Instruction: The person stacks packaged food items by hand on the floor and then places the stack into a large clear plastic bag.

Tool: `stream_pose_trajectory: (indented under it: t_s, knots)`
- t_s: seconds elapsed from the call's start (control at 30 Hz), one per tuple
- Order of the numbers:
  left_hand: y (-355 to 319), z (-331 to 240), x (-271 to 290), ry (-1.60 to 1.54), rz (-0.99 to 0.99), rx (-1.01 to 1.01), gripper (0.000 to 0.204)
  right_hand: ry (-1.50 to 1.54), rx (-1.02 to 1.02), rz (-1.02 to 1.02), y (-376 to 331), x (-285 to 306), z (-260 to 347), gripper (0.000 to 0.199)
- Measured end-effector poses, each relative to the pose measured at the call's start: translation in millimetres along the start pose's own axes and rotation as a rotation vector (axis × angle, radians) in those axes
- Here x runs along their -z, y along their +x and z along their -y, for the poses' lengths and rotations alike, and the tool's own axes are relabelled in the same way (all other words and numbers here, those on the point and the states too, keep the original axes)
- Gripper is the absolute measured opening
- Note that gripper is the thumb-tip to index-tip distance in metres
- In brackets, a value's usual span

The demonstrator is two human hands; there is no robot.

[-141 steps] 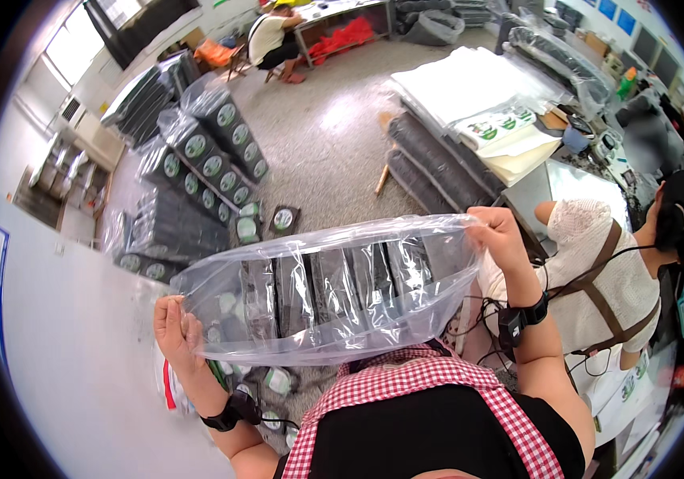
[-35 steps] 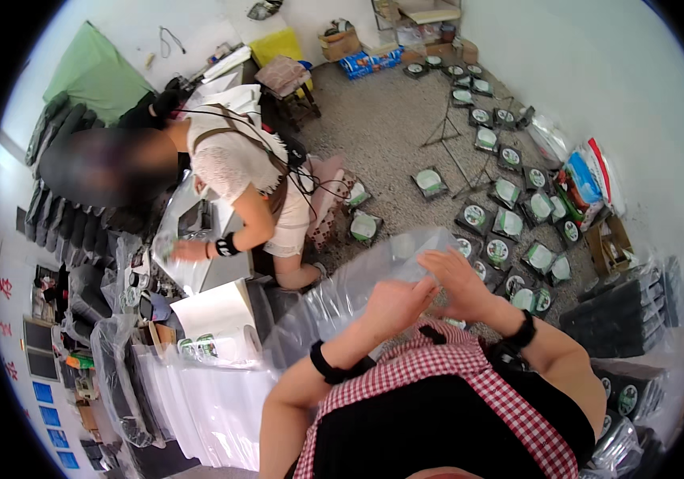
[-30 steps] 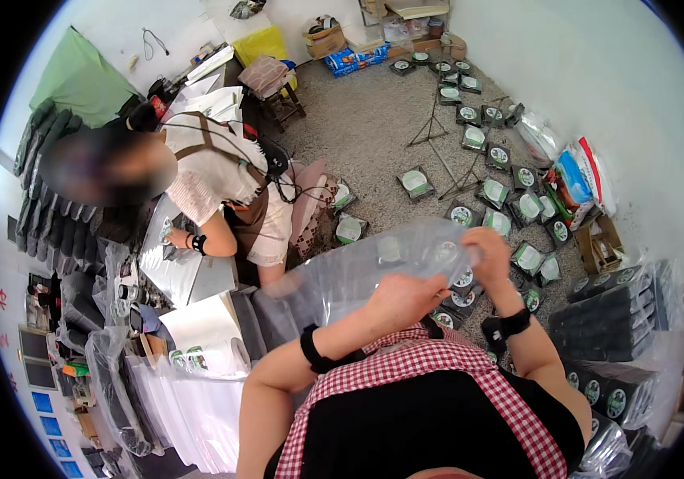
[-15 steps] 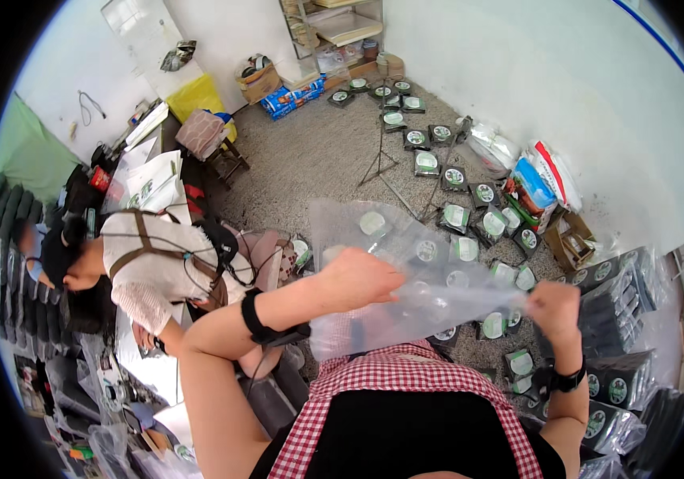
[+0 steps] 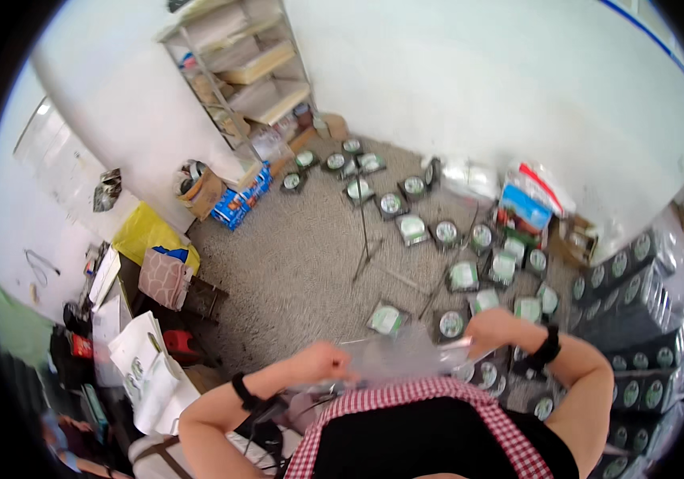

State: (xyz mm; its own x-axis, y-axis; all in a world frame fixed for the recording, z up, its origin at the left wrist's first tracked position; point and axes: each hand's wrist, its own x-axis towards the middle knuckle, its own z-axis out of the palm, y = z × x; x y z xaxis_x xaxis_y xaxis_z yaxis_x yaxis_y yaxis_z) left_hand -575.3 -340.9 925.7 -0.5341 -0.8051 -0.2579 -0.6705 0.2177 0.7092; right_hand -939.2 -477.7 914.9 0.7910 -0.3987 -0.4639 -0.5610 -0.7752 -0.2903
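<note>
A clear plastic bag [image 5: 402, 357] hangs in front of my checked apron, stretched between my two hands. My left hand [image 5: 322, 363] is closed on its left side, with the fingers curled and slightly blurred. At its right upper edge, my right hand [image 5: 492, 331] grips the plastic between bent fingers. Both forearms wear black wrist straps. Through and beyond the bag I see flat black packs with green and white labels [image 5: 388, 318] on the floor. What the bag holds, if anything, I cannot make out.
Labelled black packs [image 5: 411, 230] lie across the speckled floor around a thin tripod stand [image 5: 366, 255]. Wrapped stacks [image 5: 625, 311] rise at my right. A covered stool [image 5: 168, 275] and paper-strewn table stand left; shelves [image 5: 250, 72] are at the back. A co-worker's strapped back [image 5: 156, 457] shows below.
My view has tilted up toward the shelves and wall. Both hands have come lower and the bag, earlier spread wide and raised, now hangs bunched close to the apron.
</note>
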Motion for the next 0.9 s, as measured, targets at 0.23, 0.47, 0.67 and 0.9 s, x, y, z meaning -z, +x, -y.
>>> stream_pose_trajectory:
  t_s: [0.23,0.47,0.67,0.9]
  knots:
    - [60.9,63.1,116.9,0.461,0.005,-0.025,0.022,-0.089,-0.578,-0.049,-0.7,64.6,-23.5,0.022]
    - [143.0,242.6,148.0,0.638,-0.264,0.196,0.021,0.395,-0.604,-0.07,66.5,59.0,-31.6,0.032]
    - [372.8,235.2,175.9,-0.283,-0.323,0.103,0.028,0.491,-0.704,-0.643,198.2,92.5,-114.2,0.029]
    - [411.7,337.3,284.4,-0.668,-0.57,0.347,0.008,0.786,-1.075,-1.041,123.6,77.4,-230.8,0.024]
